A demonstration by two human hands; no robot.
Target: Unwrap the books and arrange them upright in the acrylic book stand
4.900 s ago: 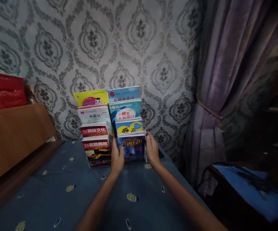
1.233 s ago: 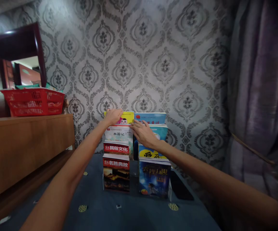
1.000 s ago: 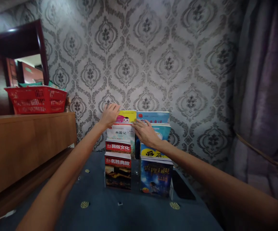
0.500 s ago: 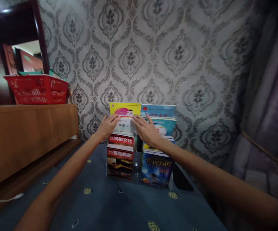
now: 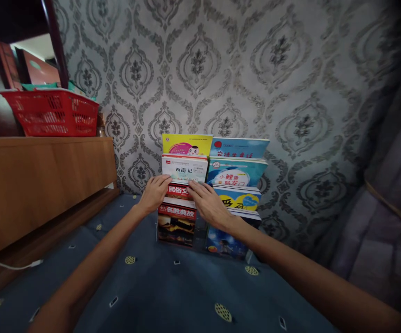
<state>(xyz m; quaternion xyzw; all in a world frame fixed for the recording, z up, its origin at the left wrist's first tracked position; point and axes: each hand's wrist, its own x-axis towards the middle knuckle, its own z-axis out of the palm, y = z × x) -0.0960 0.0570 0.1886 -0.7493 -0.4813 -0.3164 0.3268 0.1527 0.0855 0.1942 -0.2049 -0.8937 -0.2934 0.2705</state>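
Two columns of books stand upright in stepped rows in a clear rack. In the left column, a red book with white lettering has my left hand at its left top corner and my right hand at its right top corner. Both hands have fingers stretched out and resting on the edges. Behind it rises a white book, then a yellow one. In front is a book with a dark landscape cover. My right hand and forearm partly cover a dark blue book.
The right column also holds a yellow-and-blue book, a teal book and a blue book. Dark blue patterned cloth lies underneath. A wooden cabinet with a red basket stands left; a curtain hangs right.
Both hands have moved down and toward me, from the white book's top corners to those of the red book in front. The view has shifted slightly.
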